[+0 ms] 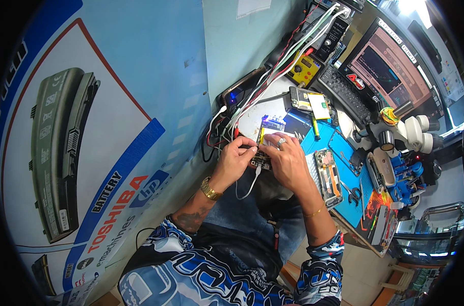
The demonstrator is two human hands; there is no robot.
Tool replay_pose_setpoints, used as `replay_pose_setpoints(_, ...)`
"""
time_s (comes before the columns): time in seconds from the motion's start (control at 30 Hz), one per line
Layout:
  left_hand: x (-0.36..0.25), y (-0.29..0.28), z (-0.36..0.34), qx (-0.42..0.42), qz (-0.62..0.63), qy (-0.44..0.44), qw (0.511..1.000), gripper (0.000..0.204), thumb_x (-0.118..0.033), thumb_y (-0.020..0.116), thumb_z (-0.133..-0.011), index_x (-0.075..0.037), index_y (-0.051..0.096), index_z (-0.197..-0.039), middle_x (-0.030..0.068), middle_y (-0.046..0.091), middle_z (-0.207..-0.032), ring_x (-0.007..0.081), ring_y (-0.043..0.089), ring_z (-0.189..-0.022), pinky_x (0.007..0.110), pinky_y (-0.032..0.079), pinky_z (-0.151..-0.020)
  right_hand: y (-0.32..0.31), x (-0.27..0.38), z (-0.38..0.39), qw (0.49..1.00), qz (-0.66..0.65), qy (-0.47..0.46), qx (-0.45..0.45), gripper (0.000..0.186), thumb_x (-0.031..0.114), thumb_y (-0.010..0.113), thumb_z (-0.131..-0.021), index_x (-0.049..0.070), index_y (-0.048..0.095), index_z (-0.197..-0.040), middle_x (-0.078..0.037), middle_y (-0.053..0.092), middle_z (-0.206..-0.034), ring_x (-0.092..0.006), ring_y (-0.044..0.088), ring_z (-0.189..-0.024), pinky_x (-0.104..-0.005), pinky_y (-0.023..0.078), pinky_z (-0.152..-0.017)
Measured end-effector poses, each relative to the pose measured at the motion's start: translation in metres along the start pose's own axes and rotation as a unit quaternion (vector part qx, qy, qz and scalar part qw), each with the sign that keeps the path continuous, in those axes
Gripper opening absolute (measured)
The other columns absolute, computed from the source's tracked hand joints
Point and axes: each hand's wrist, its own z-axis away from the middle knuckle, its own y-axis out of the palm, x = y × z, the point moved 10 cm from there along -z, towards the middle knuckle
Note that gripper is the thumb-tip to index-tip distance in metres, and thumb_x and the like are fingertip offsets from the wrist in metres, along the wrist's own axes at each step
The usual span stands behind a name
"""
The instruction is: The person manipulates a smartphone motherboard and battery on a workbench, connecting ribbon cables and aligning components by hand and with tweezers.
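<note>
An opened phone (pixel 264 159) with its dark circuit board showing lies under my fingers at the near edge of the bench. A white charging cable (pixel 258 169) is attached to its lower end and loops down over my lap. My left hand (pixel 237 162) comes in from the left, thumb and forefinger pinched at the board's edge; what lies between them is too small to make out. Across the phone's right side, my right hand (pixel 288 160) bends its fingers down and grips it. Blue lights glow on a small board (pixel 274 121) just beyond my fingers.
Several cables (pixel 273 76) run along the wall at the left. A yellow meter (pixel 304 69), another opened phone (pixel 308 100) and a laptop (pixel 382 76) stand farther back. A phone frame (pixel 328 176), scissors (pixel 353 195) and a microscope (pixel 403 132) are at the right.
</note>
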Motion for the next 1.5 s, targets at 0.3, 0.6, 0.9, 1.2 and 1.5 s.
replay_pose_setpoints(0.3, -0.002, -0.020, 0.009, -0.054, -0.057, 0.070, 0.995, 0.020, -0.010, 0.062, -0.095, 0.001, 0.063, -0.111, 0.0079, 0.072, -0.083, 0.0116, 0.068, -0.073, 0.026, 0.055, -0.068, -0.001, -0.001, 0.000, 1.000, -0.006, -0.003, -0.003, 0.029, 0.005, 0.056, -0.083, 0.008, 0.073, -0.106, -0.013, 0.066, -0.116, -0.0310, 0.057, -0.115, -0.0421, 0.043, -0.094)
replay_pose_setpoints(0.6, -0.019, -0.011, 0.033, -0.024, -0.228, 0.180, 0.957, 0.023, 0.001, 0.069, -0.087, 0.004, 0.069, -0.109, 0.0110, 0.075, -0.092, 0.0123, 0.071, -0.084, 0.025, 0.056, -0.076, 0.000, -0.004, 0.002, 1.000, -0.009, 0.011, 0.011, 0.031, 0.004, 0.056, -0.082, 0.008, 0.072, -0.108, -0.013, 0.065, -0.120, -0.0321, 0.056, -0.117, -0.0434, 0.042, -0.096)
replay_pose_setpoints(0.9, 0.028, -0.015, 0.020, -0.054, 0.015, 0.110, 0.992, 0.018, 0.000, 0.066, -0.092, 0.004, 0.069, -0.110, 0.0043, 0.072, -0.091, 0.0077, 0.066, -0.081, 0.023, 0.054, -0.074, 0.004, -0.006, 0.003, 0.999, -0.021, 0.017, 0.019, 0.032, 0.003, 0.055, -0.082, 0.008, 0.072, -0.109, -0.013, 0.064, -0.121, -0.0325, 0.055, -0.118, -0.0438, 0.041, -0.098)
replay_pose_setpoints(1.2, 0.030, -0.017, 0.021, -0.096, -0.041, 0.150, 0.983, 0.014, -0.002, 0.064, -0.094, 0.003, 0.067, -0.106, 0.0014, 0.069, -0.087, 0.0055, 0.060, -0.073, 0.021, 0.049, -0.066, 0.002, -0.006, 0.004, 0.999, -0.024, 0.022, 0.010, 0.032, 0.003, 0.056, -0.081, 0.008, 0.072, -0.109, -0.014, 0.065, -0.120, -0.0327, 0.055, -0.118, -0.0433, 0.042, -0.098)
replay_pose_setpoints(1.5, 0.000, -0.022, 0.016, -0.090, -0.030, 0.235, 0.967, 0.008, 0.003, 0.057, -0.093, -0.001, 0.060, -0.099, 0.0114, 0.067, -0.109, 0.0090, 0.060, -0.087, 0.023, 0.049, -0.078, 0.004, -0.002, 0.002, 0.999, -0.004, 0.033, 0.025, 0.036, 0.002, 0.056, -0.080, 0.009, 0.070, -0.112, -0.016, 0.064, -0.122, -0.0340, 0.055, -0.119, -0.0450, 0.042, -0.097)
